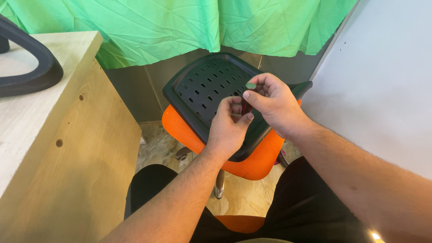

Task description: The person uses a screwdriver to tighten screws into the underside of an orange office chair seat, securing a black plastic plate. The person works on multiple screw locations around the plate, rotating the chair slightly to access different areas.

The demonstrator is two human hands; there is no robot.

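Over the chair, right at the middle of our view, we have both hands up together, and they meet on a small dark red tool, slim and upright, most of it hidden between the fingers. Our left hand is curled closed around its lower part, thumb and forefinger pinching in from the front. Our right hand closes on the upper part, the thumb pressing across, and a small grey-green round cap shows at the fingertips just above the red piece; whether the cap is joined to the tool, we cannot tell. The hands touch each other at the fingertips, with both forearms reaching in from the bottom of the picture. Just behind them, a black perforated plastic panel lies tilted on an orange mesh seat, its rows of small slots facing us, and the hands hang in front of its right half. Under the seat we see a metal chair post and a pale stone-patterned floor. On our left, a light wooden cabinet stands close beside our knee, its tabletop carrying a black curved armrest piece. A green cloth hangs across the back, and a white wall panel runs down the right side.
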